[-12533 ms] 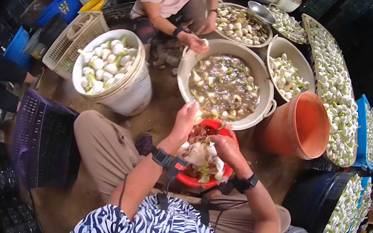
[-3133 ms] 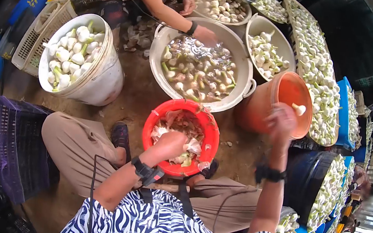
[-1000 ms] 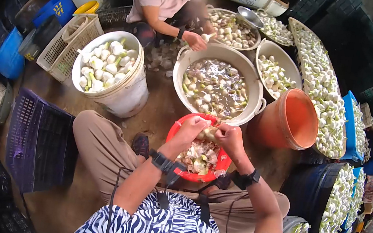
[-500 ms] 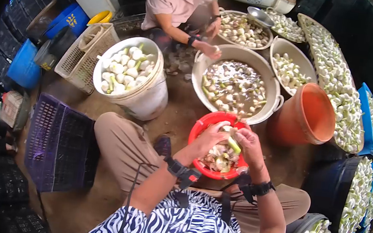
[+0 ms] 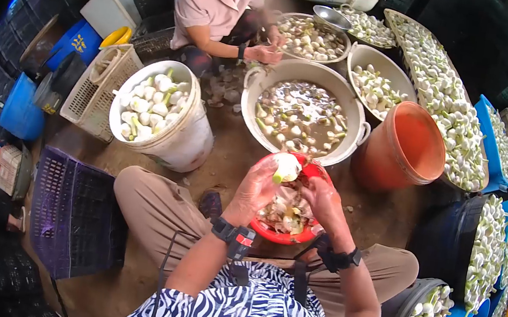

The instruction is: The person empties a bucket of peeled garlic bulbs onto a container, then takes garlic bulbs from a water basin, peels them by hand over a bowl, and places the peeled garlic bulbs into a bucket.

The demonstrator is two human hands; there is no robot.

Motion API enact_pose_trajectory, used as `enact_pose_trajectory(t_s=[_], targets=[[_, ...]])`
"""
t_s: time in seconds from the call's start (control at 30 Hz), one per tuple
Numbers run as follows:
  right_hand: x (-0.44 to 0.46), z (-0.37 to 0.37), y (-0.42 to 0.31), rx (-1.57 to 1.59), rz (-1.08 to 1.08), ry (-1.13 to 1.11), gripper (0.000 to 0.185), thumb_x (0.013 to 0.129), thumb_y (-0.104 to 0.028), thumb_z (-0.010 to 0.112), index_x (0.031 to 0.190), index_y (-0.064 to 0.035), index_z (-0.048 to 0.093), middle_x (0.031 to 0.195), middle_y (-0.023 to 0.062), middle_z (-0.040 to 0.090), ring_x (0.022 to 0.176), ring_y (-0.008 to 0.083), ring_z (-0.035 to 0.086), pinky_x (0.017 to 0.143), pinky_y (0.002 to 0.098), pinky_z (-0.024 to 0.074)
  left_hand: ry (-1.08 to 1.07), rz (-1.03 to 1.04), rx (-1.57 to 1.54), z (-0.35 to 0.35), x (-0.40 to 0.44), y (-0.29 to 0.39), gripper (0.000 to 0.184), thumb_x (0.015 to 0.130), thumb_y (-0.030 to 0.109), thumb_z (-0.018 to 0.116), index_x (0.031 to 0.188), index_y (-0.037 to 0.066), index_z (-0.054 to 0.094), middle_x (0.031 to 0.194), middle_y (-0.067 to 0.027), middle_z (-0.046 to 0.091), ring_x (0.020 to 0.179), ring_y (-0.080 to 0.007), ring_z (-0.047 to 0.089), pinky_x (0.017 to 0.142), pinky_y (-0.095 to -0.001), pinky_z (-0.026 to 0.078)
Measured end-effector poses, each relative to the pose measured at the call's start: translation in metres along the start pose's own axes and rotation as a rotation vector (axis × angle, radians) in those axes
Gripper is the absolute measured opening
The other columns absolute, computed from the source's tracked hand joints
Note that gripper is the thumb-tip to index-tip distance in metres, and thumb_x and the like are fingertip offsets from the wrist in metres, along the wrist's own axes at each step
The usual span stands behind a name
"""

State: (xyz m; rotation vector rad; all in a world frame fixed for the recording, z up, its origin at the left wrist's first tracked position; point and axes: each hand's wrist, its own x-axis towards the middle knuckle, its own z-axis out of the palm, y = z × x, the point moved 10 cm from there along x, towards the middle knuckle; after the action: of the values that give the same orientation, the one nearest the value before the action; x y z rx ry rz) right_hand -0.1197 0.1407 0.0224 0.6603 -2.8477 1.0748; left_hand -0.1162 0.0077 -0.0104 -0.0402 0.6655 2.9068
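A white garlic bulb [image 5: 288, 166] with a short green stem is held in the fingers of my left hand [image 5: 255, 192], above the rim of a red basin [image 5: 270, 233]. Over the basin's right side is my right hand [image 5: 327, 205], its fingers loosely bent and apart, with no bulb in them. Loose garlic skins and trimmings [image 5: 287, 209] lie in the basin between my hands. Just beyond stands a wide metal tub [image 5: 249, 106] of water with garlic bulbs floating in it.
A white bucket [image 5: 189, 140] of garlic bulbs stands front left, near a purple crate [image 5: 76, 218]. An orange bucket [image 5: 373, 152] is at right. Garlic-filled containers line the right side. Across the tub a person [image 5: 202, 14] sits handling something small near a basin of garlic [image 5: 311, 41].
The bulb has moved up and left with my left hand, turning its stem downward. My right hand has come away from it and lowered. The other person's hands have come together.
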Motion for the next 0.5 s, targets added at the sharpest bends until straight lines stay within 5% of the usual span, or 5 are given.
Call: enact_pose_trajectory(t_s=[0.07, 0.1, 0.33, 0.5], targets=[[0.010, -0.012, 0.005, 0.409, 0.117, 0.084, 0.016, 0.085, -0.013, 0.062, 0.090, 0.0029, 0.061, 0.075, 0.0104, 0.065, 0.066, 0.0122, 0.058, 0.060, 0.0275, 0.0472, -0.058, -0.038, 0.144, 0.009, -0.004, -0.004, 0.044, 0.084, 0.011, 0.062, 0.122, -0.005, 0.047, 0.112, -0.0131, 0.059, 0.103, -0.0216, 0.058, 0.095, -0.0339, 0.044], [0.010, -0.013, 0.004, 0.535, 0.206, 0.095, 0.020, 0.082, -0.018, 0.065, 0.084, 0.0018, 0.064, 0.073, 0.0122, 0.064, 0.064, 0.0168, 0.061, 0.060, 0.0294, 0.0468, -0.033, 0.002, 0.160, 0.006, -0.003, -0.005, 0.044, 0.083, 0.007, 0.063, 0.122, -0.005, 0.046, 0.114, -0.0131, 0.059, 0.103, -0.0213, 0.059, 0.093, -0.0334, 0.046], [0.020, -0.015, 0.000, 0.290, 0.123, 0.154, 0.012, 0.078, -0.012, 0.061, 0.077, -0.0006, 0.065, 0.066, 0.0145, 0.062, 0.057, 0.0249, 0.060, 0.056, 0.0322, 0.0463, 0.020, 0.155, 0.607, 0.007, -0.009, 0.006, 0.050, 0.078, 0.003, 0.068, 0.123, -0.004, 0.048, 0.111, -0.0122, 0.061, 0.102, -0.0188, 0.059, 0.088, -0.0319, 0.049], [0.015, -0.007, 0.011, 0.244, 0.171, 0.241, 0.009, 0.072, -0.009, 0.059, 0.067, -0.0013, 0.060, 0.062, 0.0157, 0.059, 0.056, 0.0290, 0.057, 0.055, 0.0376, 0.0453, -0.050, 0.176, 0.240, 0.007, -0.006, 0.006, 0.051, 0.081, 0.012, 0.068, 0.124, -0.004, 0.046, 0.120, -0.0145, 0.056, 0.111, -0.0223, 0.054, 0.100, -0.0371, 0.040]])
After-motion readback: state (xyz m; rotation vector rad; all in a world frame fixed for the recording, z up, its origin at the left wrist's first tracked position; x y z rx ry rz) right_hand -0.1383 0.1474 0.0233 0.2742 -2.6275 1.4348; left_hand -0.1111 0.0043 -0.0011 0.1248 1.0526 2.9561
